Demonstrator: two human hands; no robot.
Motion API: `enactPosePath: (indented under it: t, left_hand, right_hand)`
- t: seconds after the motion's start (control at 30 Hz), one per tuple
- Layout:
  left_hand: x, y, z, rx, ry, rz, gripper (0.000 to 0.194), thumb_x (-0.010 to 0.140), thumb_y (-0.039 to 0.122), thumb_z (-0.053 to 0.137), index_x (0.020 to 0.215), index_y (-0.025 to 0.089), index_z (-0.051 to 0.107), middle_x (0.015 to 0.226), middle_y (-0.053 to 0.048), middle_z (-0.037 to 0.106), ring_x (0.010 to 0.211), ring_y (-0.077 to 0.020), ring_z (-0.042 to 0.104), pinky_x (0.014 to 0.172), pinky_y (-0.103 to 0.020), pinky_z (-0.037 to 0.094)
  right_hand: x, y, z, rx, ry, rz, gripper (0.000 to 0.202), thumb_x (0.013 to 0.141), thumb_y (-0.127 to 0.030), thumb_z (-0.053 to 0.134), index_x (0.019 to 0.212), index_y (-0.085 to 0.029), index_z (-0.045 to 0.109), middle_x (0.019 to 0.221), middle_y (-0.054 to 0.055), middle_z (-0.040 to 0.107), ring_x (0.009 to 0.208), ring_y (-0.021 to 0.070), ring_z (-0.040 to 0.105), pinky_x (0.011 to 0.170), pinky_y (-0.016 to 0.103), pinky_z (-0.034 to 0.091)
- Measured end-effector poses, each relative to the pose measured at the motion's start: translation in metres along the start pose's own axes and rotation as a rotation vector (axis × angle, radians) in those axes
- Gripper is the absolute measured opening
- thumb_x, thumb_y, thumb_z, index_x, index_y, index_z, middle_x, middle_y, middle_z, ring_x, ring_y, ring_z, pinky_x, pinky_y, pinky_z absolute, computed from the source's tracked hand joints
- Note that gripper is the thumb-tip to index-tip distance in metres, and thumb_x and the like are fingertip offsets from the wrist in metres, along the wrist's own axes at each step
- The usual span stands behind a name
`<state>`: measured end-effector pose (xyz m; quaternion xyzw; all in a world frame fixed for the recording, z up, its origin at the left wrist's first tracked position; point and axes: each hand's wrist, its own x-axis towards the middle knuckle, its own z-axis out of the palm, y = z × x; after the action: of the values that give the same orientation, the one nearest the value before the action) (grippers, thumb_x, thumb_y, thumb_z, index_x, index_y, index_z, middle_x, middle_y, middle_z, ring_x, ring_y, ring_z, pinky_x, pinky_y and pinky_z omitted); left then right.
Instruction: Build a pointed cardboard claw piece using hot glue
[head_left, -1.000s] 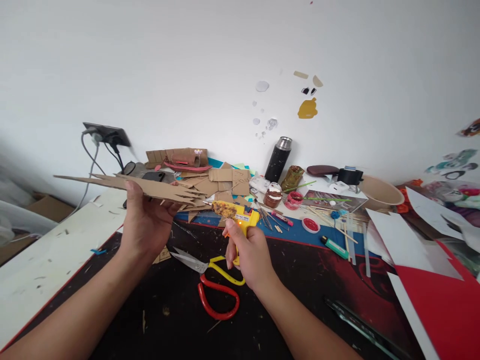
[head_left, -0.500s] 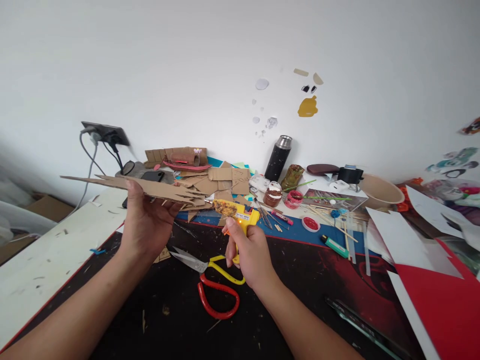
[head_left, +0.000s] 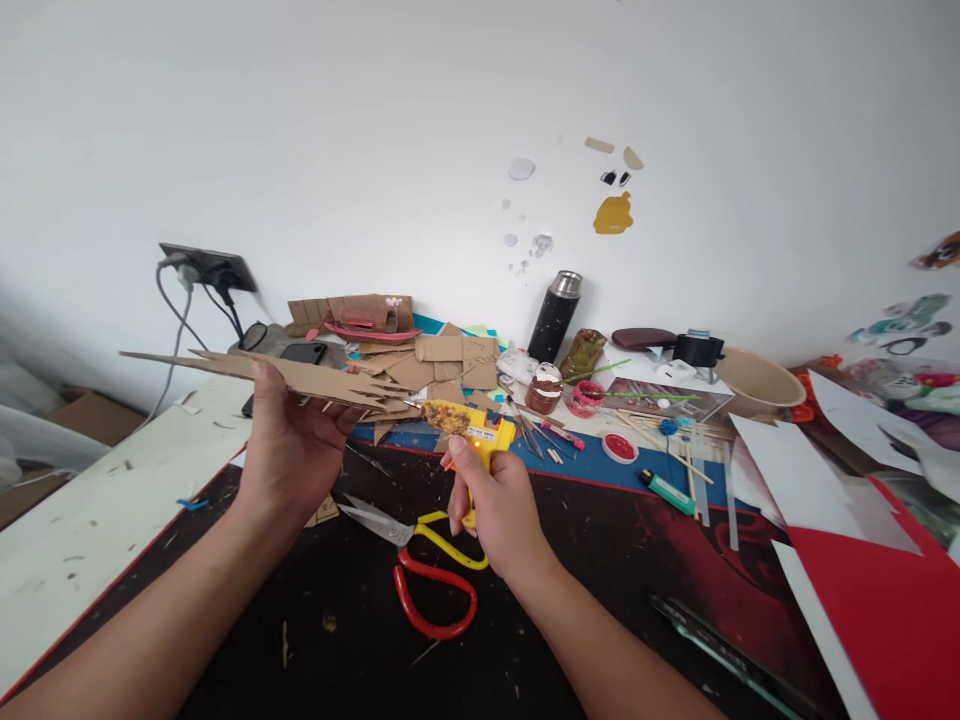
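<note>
My left hand (head_left: 296,440) holds up a jagged, pointed piece of cardboard (head_left: 300,376), thumb on top and fingers underneath. The piece lies nearly level above the dark mat. In my right hand (head_left: 495,490) is a yellow hot glue gun (head_left: 461,422), its front stained brown and a small light glowing on its side. Its nozzle points left at the cardboard's split right end; whether the two touch I cannot tell. Below the hands, scissors (head_left: 409,540) with one red and one yellow handle lie spread on the mat.
Cardboard scraps (head_left: 450,362) are heaped by the wall beside a small cardboard boat (head_left: 373,325). A black thermos (head_left: 555,318), paint jars (head_left: 545,388) and a teal utility knife (head_left: 667,492) lie to the right. Red card (head_left: 874,600) covers the right edge. A power strip (head_left: 208,268) hangs at left.
Both hands keep almost the same pose. The glue gun has shifted very slightly left along the cardboard's right end. The whole view has moved a little.
</note>
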<state>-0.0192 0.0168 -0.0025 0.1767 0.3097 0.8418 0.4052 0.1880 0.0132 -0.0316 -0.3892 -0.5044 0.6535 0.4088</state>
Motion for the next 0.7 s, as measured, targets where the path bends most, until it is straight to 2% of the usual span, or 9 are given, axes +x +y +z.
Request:
enactPosePath:
  t: [0.3,0.5,0.6,0.7]
  left_hand:
    - [-0.0028,0.0029,0.0041,0.000,0.010,-0.022,0.055,0.115,0.063,0.052,0.125,0.019,0.083,0.098,-0.008,0.091,0.084,-0.0231,0.087,0.062,-0.028,0.069]
    - [-0.0022,0.0021,0.0034,-0.002,0.004,-0.013,0.052,0.112,0.065,0.059,0.124,0.021,0.083,0.099,-0.007,0.091,0.085,-0.0233,0.087,0.068,-0.029,0.071]
    - [-0.0028,0.0035,0.0049,-0.001,0.008,-0.024,0.058,0.116,0.065,0.048,0.118,0.019,0.084,0.095,-0.007,0.090,0.082,-0.0227,0.087,0.068,-0.029,0.072]
    - [-0.0039,0.0051,0.0075,-0.001,0.029,-0.030,0.062,0.118,0.064,0.040,0.121,0.019,0.083,0.094,-0.006,0.090,0.081,-0.0216,0.087,0.067,-0.029,0.072]
  right_hand:
    - [-0.0002,-0.0002,-0.0004,0.019,-0.007,-0.002,0.066,0.088,-0.086,0.073,0.078,-0.021,0.068,0.040,-0.006,0.050,0.034,0.0107,0.045,0.044,0.023,0.035]
    - [-0.0008,-0.0019,0.0005,0.025,-0.004,0.008,0.065,0.088,-0.085,0.074,0.077,-0.021,0.068,0.040,-0.005,0.050,0.034,0.0108,0.046,0.044,0.024,0.036]
    - [-0.0005,-0.0022,0.0011,0.032,-0.007,0.010,0.065,0.087,-0.084,0.074,0.077,-0.021,0.067,0.039,-0.006,0.050,0.033,0.0106,0.046,0.043,0.024,0.035]
    - [-0.0004,-0.0015,0.0012,0.047,-0.012,0.012,0.065,0.086,-0.085,0.074,0.076,-0.021,0.067,0.038,-0.006,0.049,0.033,0.0103,0.045,0.042,0.023,0.032]
